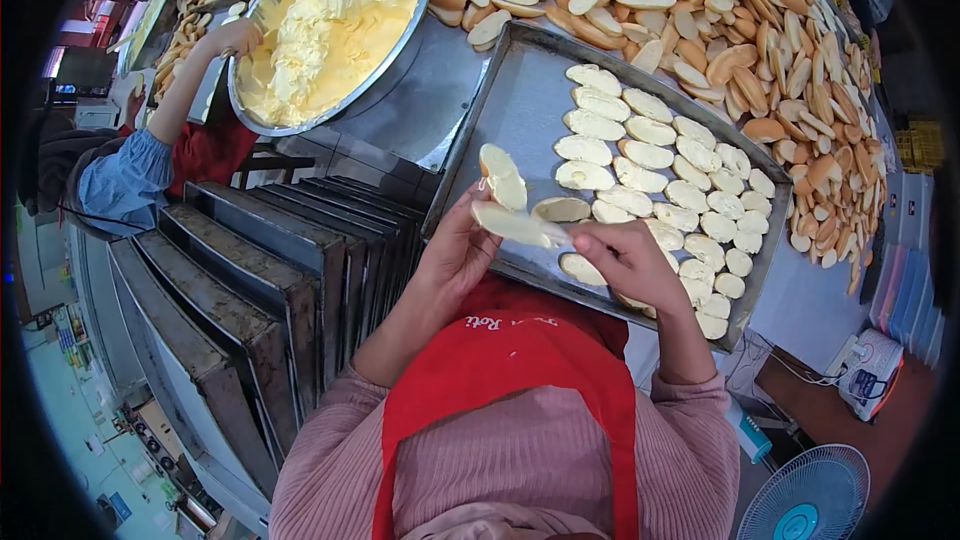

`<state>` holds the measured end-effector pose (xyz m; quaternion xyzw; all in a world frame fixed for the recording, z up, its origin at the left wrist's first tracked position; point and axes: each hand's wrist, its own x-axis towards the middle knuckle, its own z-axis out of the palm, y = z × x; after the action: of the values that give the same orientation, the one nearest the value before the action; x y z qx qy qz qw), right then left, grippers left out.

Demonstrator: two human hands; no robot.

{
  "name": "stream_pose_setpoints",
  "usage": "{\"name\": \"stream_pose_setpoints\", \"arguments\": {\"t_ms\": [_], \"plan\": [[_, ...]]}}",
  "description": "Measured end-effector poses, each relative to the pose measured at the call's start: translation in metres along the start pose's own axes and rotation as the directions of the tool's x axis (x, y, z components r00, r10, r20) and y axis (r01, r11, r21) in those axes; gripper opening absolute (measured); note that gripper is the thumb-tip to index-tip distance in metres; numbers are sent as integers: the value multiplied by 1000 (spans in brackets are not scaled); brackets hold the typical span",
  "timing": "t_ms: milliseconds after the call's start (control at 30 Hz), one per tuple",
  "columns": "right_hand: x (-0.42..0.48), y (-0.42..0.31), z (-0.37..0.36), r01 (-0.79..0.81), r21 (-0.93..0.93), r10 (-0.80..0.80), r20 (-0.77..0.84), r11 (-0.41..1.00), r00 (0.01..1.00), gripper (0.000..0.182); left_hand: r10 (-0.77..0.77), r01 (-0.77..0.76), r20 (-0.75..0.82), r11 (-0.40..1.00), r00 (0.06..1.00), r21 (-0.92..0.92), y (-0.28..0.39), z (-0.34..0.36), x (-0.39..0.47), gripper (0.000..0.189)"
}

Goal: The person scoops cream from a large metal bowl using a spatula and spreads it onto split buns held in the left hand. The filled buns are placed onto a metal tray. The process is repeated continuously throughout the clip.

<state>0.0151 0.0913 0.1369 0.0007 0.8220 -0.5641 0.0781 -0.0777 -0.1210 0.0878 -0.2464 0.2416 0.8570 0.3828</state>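
My left hand [459,244] holds an oval bread slice [510,223] flat, with a second cream-coated slice [504,178] standing between its fingertips just behind. In my right hand [634,259] is a pale, blurred spreading tool [556,232]; its blade lies against the right end of the nearer slice. Both hands are above the near left part of a metal baking tray [517,112]. Rows of cream-spread bread slices [646,154] fill the tray's middle and right. One slice [561,209] lies between my hands, partly hidden by the tool.
A large metal bowl of yellow cream [337,37] stands beyond the tray, with another person's hand [238,37] at its rim. Loose bread slices [697,22] are heaped behind and right. Upright baking trays [247,292] crowd my left; a fan [806,495] stands lower right.
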Motion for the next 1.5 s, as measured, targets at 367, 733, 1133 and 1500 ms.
{"name": "stream_pose_setpoints", "arguments": {"t_ms": [367,733,1133,1500], "plan": [[16,9,-22,-173,69,167,81,982,983,37,-98,79,136,987,986,138,5,9,-10,37],[0,18,-15,-303,579,210,224,757,952,48,-122,127,189,992,974,-15,-2,-2,-6,37],[-25,36,35,-195,713,104,170,673,980,51,61,-74,197,995,979,61,-19,-8,6,48],[-29,38,30,-112,869,100,73,483,992,53,18,-17,406,1000,914,-5,-1,-4,-8,50]]}}
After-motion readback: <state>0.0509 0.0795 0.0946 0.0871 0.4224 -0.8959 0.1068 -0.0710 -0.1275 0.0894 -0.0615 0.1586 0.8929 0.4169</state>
